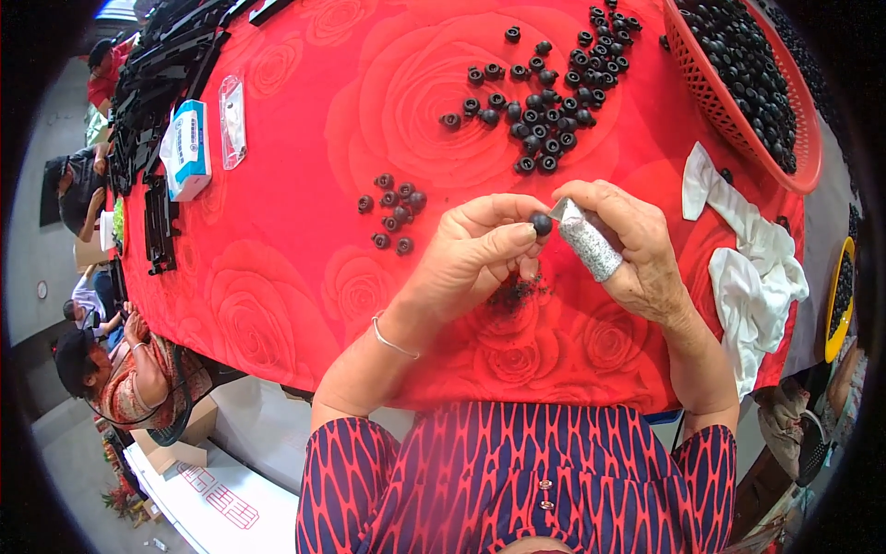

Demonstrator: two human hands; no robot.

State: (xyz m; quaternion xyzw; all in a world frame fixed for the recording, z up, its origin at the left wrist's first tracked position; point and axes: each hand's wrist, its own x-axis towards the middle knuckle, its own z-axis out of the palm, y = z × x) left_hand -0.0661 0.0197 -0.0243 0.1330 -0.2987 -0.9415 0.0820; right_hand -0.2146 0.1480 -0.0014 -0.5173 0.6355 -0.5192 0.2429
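Between the thumb and fingertips of my left hand is a small round black plastic cap. My right hand is closed round a small blade with a silver-wrapped handle, its metal end against or very near the cap's edge. Dark shavings lie on the red rose-patterned tablecloth below my hands. Left of my left hand sits a small cluster of similar black caps. A larger scattered group of black caps spreads beyond my hands.
A red basket full of black caps stands at far right, with white cloth gloves nearer. Beyond the right edge is a yellow container. Long black parts, a tissue box and a clear case occupy the left. A person sits there.
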